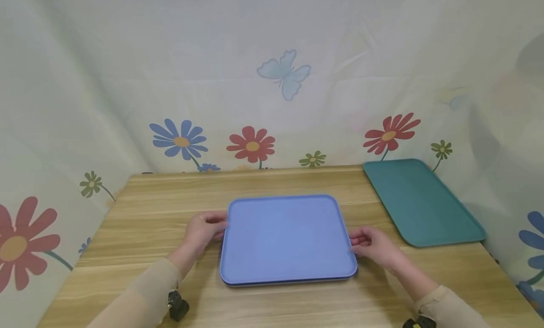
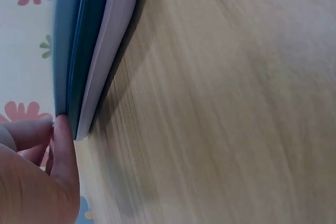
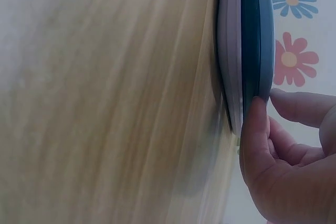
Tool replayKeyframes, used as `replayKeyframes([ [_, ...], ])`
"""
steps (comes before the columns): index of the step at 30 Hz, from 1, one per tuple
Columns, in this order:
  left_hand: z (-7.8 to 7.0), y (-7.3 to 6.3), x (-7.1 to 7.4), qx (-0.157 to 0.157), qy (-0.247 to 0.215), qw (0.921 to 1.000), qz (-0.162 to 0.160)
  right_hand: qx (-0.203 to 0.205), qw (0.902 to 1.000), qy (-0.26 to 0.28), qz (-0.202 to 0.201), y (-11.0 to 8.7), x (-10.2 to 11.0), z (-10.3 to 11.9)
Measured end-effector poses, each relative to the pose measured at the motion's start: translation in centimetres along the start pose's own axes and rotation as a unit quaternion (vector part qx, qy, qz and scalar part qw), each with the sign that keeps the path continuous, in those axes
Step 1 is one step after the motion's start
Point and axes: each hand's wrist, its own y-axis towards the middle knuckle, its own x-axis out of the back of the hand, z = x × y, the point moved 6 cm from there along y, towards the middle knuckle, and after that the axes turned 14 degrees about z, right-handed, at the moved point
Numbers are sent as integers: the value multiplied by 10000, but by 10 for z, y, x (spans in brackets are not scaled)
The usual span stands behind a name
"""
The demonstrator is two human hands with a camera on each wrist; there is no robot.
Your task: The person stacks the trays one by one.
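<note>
A blue rectangular tray [image 1: 289, 238] tops a stack on the table in front of me. Beneath it, the wrist views show the edges of a dark teal tray [image 2: 79, 77] and a pale lilac tray [image 3: 229, 51]. My left hand [image 1: 204, 231] pinches the blue tray's left edge between thumb and fingers. On the opposite side, the right hand [image 1: 376, 245] pinches its right edge, with a digit also against the dark teal edge in the right wrist view. The stack's underside is hidden.
A separate green-teal tray [image 1: 427, 202] lies at the table's right side, near the back. The wooden table [image 1: 170, 191] meets a flower-printed cloth [image 1: 204, 49] behind and at both sides.
</note>
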Motion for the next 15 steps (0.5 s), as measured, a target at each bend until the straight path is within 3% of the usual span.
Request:
replayKeyframes([
  [7,0,0,-1,-155,426,9989,88,-16,9999,-103,22,1,1,-1],
  [15,-1,-3,0,-233,542,9983,33,-55,9999,-120,-16,1,0,-1],
])
